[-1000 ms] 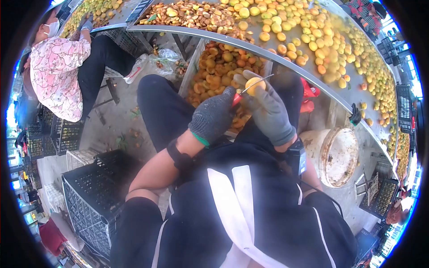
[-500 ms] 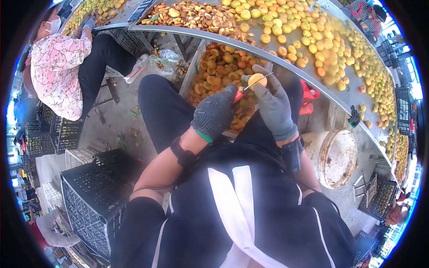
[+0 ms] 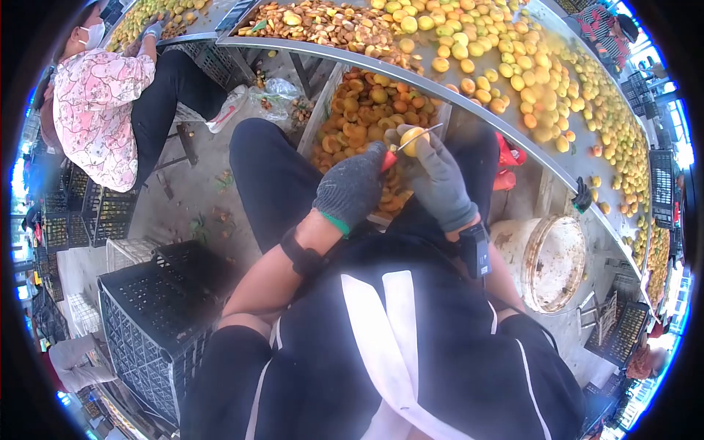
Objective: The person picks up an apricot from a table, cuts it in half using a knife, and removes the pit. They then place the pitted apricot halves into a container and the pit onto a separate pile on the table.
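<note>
My left hand (image 3: 350, 188), in a dark grey knitted glove with a green cuff, is closed around the red handle of a knife (image 3: 389, 160). The thin blade crosses a yellow apricot (image 3: 413, 141), touching it. My right hand (image 3: 443, 183), in a grey glove, holds that apricot between thumb and fingers. Below both hands, between my knees, stands a crate (image 3: 311, 130) of apricot halves (image 3: 352, 110).
A metal-edged table (image 3: 469, 108) with whole apricots and a heap of pieces (image 3: 315, 28) curves ahead. Black crate (image 3: 158, 323) at left, stained white bucket (image 3: 554, 262) at right. A masked co-worker (image 3: 99, 110) sits at upper left; red object (image 3: 506, 165) beside my right knee.
My right hand has turned and shifted slightly left and down with the apricot. The knife blade now lies at a flatter angle, and my left hand has moved slightly.
</note>
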A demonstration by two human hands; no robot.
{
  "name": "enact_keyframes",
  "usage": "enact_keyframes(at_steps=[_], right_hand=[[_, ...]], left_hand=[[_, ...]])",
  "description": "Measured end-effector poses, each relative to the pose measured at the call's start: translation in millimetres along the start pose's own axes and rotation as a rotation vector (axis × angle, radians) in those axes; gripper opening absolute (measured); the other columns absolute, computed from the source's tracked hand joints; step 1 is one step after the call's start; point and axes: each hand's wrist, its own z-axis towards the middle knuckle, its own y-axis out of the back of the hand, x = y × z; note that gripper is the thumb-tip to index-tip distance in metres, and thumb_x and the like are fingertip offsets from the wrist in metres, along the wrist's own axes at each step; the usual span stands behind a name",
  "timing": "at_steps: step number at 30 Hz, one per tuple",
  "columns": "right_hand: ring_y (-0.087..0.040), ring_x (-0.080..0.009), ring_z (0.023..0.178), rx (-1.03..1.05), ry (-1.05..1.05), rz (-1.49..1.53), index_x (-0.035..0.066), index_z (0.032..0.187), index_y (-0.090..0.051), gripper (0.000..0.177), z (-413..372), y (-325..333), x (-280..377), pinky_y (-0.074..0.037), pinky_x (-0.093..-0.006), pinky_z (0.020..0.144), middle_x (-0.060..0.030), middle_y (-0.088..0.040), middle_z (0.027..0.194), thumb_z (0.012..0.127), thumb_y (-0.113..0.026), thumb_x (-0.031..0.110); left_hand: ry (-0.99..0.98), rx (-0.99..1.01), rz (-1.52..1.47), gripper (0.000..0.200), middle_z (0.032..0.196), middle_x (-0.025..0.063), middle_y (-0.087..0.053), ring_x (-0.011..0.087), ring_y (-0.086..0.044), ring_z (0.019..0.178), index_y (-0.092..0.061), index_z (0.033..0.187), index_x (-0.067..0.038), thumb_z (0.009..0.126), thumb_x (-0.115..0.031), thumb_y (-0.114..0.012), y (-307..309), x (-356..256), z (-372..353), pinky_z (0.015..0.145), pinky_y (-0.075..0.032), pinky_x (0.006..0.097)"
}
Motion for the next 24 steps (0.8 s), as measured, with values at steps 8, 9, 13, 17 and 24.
enact_keyframes(at_steps=[8,9,13,17,24], right_hand=[[-0.058,-0.0202,0.114,0.073,0.074,-0.056,-0.003,0.129,-0.049,0.043,-3.8,-3.8,-3.1,-0.042,-0.0316,0.102,-0.0171,-0.062,0.122,0.101,-0.052,0.031],[-0.058,-0.0202,0.114,0.075,0.073,-0.053,-0.003,0.129,-0.049,0.043,-3.5,-5.0,-3.0,-0.042,-0.0316,0.102,-0.0171,-0.062,0.122,0.101,-0.052,0.031],[-0.060,-0.0206,0.113,0.020,0.038,-0.111,-0.003,0.125,-0.053,0.040,-1.4,-3.8,-5.1,-0.043,-0.0309,0.101,-0.0171,-0.064,0.119,0.100,-0.055,0.029],[-0.061,-0.0223,0.113,-0.029,0.141,-0.239,-0.002,0.123,-0.055,0.035,-2.8,-13.8,-3.6,-0.043,-0.0312,0.101,-0.0174,-0.065,0.118,0.100,-0.055,0.025],[-0.057,-0.0272,0.120,0.018,0.157,-0.274,-0.002,0.129,-0.050,0.037,-8.9,-26.3,1.4,-0.045,-0.0311,0.097,-0.0214,-0.061,0.125,0.102,-0.044,0.023]], left_hand=[[-0.092,-0.119,0.032,0.033,0.087,0.0205,-0.066,0.0368,-0.066,0.080,-0.054,0.119,-0.003,0.088,-0.014,-0.058,-4.5,-4.2,-6.9,0.069,-0.052,0.0463],[-0.126,-0.165,0.057,0.024,0.081,0.0184,-0.066,0.0354,-0.067,0.075,-0.052,0.112,-0.004,0.089,-0.013,-0.054,-4.7,-2.8,-6.3,0.063,-0.051,0.0470],[-0.198,-0.219,0.071,0.025,0.081,0.0179,-0.066,0.0353,-0.066,0.073,-0.052,0.112,-0.004,0.089,-0.012,-0.054,-9.6,8.3,-1.1,0.061,-0.051,0.0467],[-0.055,-0.087,-0.046,0.038,0.090,0.0230,-0.066,0.0391,-0.066,0.085,-0.055,0.122,-0.001,0.087,-0.014,-0.062,-11.2,0.8,-5.1,0.073,-0.052,0.0460],[-0.136,-0.076,-0.305,0.034,0.086,0.0233,-0.065,0.0392,-0.065,0.083,-0.055,0.118,-0.003,0.088,-0.018,-0.060,-13.3,3.6,-4.6,0.072,-0.050,0.0496]])
